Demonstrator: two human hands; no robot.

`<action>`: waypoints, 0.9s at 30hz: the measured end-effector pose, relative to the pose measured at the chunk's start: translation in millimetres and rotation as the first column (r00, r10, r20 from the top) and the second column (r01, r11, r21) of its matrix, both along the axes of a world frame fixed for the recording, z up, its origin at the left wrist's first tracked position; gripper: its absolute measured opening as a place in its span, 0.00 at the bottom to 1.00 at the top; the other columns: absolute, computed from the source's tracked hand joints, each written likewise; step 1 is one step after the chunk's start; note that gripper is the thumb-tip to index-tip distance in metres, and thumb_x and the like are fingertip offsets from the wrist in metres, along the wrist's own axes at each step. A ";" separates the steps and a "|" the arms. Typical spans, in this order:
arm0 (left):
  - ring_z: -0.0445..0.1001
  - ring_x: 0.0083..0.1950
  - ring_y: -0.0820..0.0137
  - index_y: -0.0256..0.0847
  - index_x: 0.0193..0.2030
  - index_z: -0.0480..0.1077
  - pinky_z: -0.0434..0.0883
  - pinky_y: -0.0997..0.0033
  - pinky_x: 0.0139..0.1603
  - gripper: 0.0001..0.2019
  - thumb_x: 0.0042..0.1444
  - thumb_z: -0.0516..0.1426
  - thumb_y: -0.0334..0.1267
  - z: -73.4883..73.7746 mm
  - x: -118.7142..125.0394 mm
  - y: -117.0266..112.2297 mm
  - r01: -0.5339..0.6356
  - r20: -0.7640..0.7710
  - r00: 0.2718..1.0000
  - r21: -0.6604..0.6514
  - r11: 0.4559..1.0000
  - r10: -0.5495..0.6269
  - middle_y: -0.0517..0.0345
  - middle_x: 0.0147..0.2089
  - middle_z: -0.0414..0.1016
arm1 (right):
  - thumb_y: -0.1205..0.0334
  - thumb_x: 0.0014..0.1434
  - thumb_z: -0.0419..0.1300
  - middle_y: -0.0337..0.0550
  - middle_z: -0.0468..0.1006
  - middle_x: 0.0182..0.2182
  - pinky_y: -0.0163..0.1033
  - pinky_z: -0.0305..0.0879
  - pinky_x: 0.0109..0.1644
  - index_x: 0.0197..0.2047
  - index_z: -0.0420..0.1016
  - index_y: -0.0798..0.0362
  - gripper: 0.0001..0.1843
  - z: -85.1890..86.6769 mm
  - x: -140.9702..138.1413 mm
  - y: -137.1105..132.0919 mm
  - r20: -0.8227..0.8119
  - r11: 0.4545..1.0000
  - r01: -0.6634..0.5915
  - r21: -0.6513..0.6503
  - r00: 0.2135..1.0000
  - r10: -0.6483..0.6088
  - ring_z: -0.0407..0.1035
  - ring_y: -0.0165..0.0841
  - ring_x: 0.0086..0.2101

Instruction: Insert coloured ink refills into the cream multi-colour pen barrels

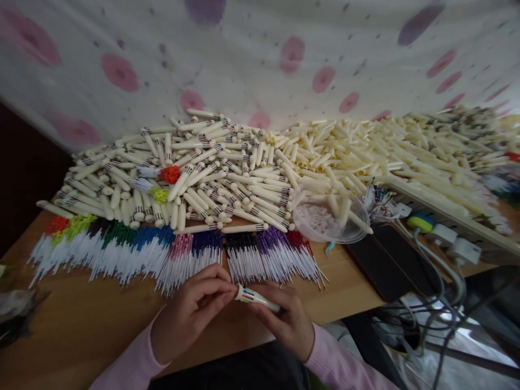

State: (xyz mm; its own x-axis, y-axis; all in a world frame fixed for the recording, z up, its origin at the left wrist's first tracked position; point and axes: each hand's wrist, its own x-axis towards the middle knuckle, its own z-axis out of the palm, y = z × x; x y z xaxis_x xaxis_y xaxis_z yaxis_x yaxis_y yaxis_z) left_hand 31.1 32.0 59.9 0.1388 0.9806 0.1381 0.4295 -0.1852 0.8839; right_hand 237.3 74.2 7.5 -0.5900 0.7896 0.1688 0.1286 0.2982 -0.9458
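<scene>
Table (69,319), clear bowl (301,225) (pale tubes (345,212) inside), pen (248,296) in fingers (280,296)

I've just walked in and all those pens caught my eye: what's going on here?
A person holds a cream pen over the table's near edge. The right hand is wrapped around its barrel; the left hand pinches the end near the coloured sliders. Ahead lie thin white sticks grouped by coloured ends, with similar pens heaped behind and cream tubes piled rightward.
</scene>
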 end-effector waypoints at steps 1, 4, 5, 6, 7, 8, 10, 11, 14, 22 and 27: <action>0.73 0.33 0.72 0.45 0.34 0.76 0.70 0.77 0.30 0.08 0.62 0.56 0.35 -2.1 2.3 -4.1 -0.028 0.028 0.999 -0.037 0.999 0.029 0.59 0.34 0.70 | 0.54 0.63 0.59 0.48 0.79 0.31 0.36 0.63 0.32 0.45 0.80 0.57 0.16 -1.0 -0.4 -0.2 -0.008 1.000 0.007 0.002 1.000 -0.007 0.71 0.35 0.30; 0.73 0.34 0.71 0.45 0.34 0.77 0.70 0.76 0.31 0.05 0.59 0.59 0.35 -8.7 10.1 -14.7 -0.148 0.050 0.988 0.026 0.989 0.147 0.58 0.35 0.70 | 0.55 0.63 0.60 0.47 0.79 0.30 0.36 0.62 0.31 0.44 0.81 0.56 0.15 -3.6 -1.5 0.3 -0.026 1.000 0.007 0.031 1.000 -0.007 0.70 0.34 0.28; 0.74 0.35 0.71 0.45 0.34 0.77 0.71 0.76 0.32 0.05 0.59 0.59 0.34 -10.9 13.1 -17.1 -0.188 0.048 0.982 0.080 0.979 0.184 0.58 0.35 0.71 | 0.55 0.63 0.60 0.46 0.78 0.29 0.35 0.62 0.31 0.44 0.81 0.56 0.15 -4.2 -1.7 0.7 -0.026 0.999 0.006 0.043 1.000 -0.005 0.70 0.34 0.28; 0.74 0.35 0.72 0.45 0.33 0.77 0.71 0.77 0.33 0.06 0.59 0.59 0.32 -13.0 16.2 -19.1 -0.224 0.047 0.975 0.134 0.965 0.219 0.59 0.35 0.71 | 0.54 0.63 0.60 0.45 0.77 0.28 0.35 0.61 0.30 0.44 0.81 0.55 0.15 -4.5 -2.0 1.1 -0.023 0.998 0.006 0.055 1.000 -0.005 0.69 0.34 0.27; 0.73 0.34 0.73 0.45 0.33 0.77 0.70 0.77 0.32 0.06 0.58 0.59 0.31 -15.2 19.3 -20.5 -0.257 0.051 0.966 0.184 0.949 0.252 0.59 0.34 0.71 | 0.54 0.63 0.59 0.44 0.76 0.27 0.35 0.61 0.30 0.44 0.81 0.55 0.15 -4.7 -2.2 1.5 -0.018 0.998 0.007 0.065 1.000 -0.006 0.69 0.33 0.27; 0.73 0.32 0.74 0.44 0.33 0.77 0.70 0.78 0.31 0.07 0.58 0.59 0.30 -17.4 22.3 -21.6 -0.288 0.058 0.957 0.224 0.931 0.283 0.59 0.34 0.72 | 0.54 0.63 0.59 0.44 0.76 0.26 0.36 0.61 0.30 0.44 0.81 0.54 0.15 -4.9 -2.3 1.7 -0.012 0.997 0.005 0.071 1.000 -0.004 0.69 0.34 0.27; 0.72 0.30 0.75 0.44 0.33 0.78 0.69 0.80 0.27 0.06 0.57 0.59 0.30 -22.5 27.2 -22.9 -0.353 0.087 0.935 0.280 0.892 0.343 0.60 0.33 0.72 | 0.53 0.63 0.58 0.44 0.77 0.27 0.36 0.62 0.32 0.45 0.81 0.54 0.16 -5.5 -2.4 1.7 -0.011 0.997 -0.002 0.073 1.000 0.003 0.70 0.35 0.28; 0.72 0.29 0.75 0.44 0.33 0.78 0.69 0.80 0.27 0.06 0.57 0.60 0.30 -25.2 29.0 -23.1 -0.382 0.105 0.924 0.297 0.875 0.368 0.60 0.32 0.72 | 0.53 0.63 0.58 0.45 0.77 0.27 0.37 0.63 0.32 0.45 0.81 0.54 0.16 -6.1 -2.4 1.5 -0.014 0.998 -0.005 0.070 1.000 0.006 0.71 0.35 0.29; 0.72 0.28 0.75 0.44 0.32 0.78 0.69 0.79 0.26 0.05 0.56 0.61 0.32 -33.5 30.7 -23.0 -0.422 0.144 0.907 0.295 0.858 0.396 0.60 0.31 0.72 | 0.52 0.63 0.58 0.47 0.80 0.31 0.37 0.65 0.35 0.46 0.81 0.54 0.17 -8.6 -2.3 0.9 -0.032 0.998 0.000 0.061 0.999 0.002 0.73 0.37 0.32; 0.73 0.29 0.72 0.43 0.31 0.78 0.71 0.76 0.27 0.05 0.56 0.61 0.37 -44.0 25.6 -21.2 -0.427 0.143 0.904 0.253 0.868 0.403 0.58 0.31 0.73 | 0.51 0.63 0.58 0.47 0.81 0.30 0.37 0.65 0.34 0.46 0.81 0.53 0.18 -11.2 -3.0 1.3 -0.028 0.993 0.020 0.120 0.999 -0.017 0.73 0.37 0.31; 0.74 0.33 0.70 0.42 0.31 0.77 0.71 0.76 0.29 0.06 0.57 0.60 0.38 -41.8 25.1 -19.1 -0.384 0.144 0.922 0.211 0.899 0.360 0.56 0.33 0.74 | 0.47 0.63 0.56 0.47 0.80 0.28 0.37 0.64 0.32 0.45 0.82 0.54 0.21 -10.5 -3.4 0.0 -0.022 0.991 0.037 0.127 0.999 -0.035 0.72 0.36 0.28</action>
